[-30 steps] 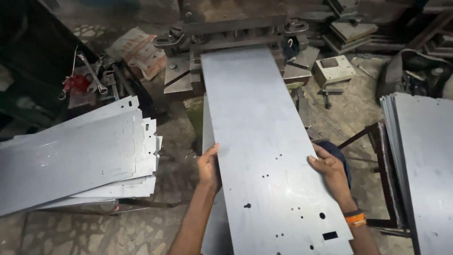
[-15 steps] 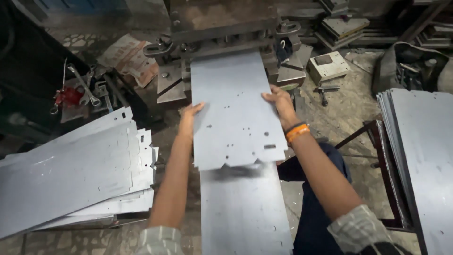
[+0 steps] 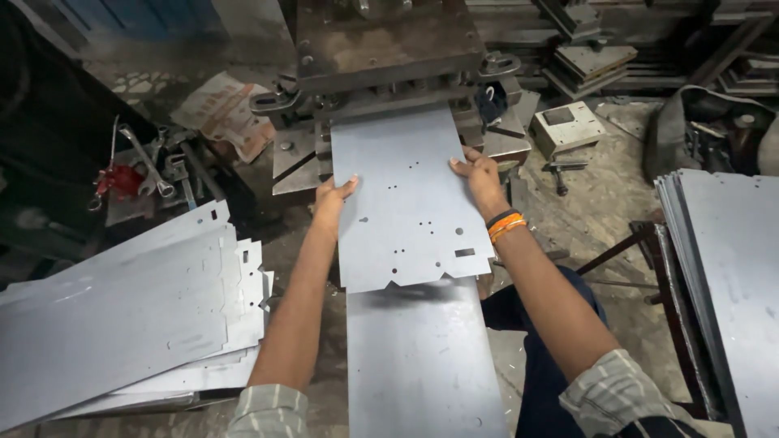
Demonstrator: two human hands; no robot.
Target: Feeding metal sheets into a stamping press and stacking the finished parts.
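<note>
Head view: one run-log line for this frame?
left hand: on left edge of punched sheet | right hand: on right edge | sheet end under press

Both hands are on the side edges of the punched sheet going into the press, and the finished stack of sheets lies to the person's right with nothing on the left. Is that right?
Not quite. The head view shows sheet stacks on both sides: one on the left and one on the right. The rest stands: the left hand and right hand hold the side edges of the punched sheet at the press.
</note>
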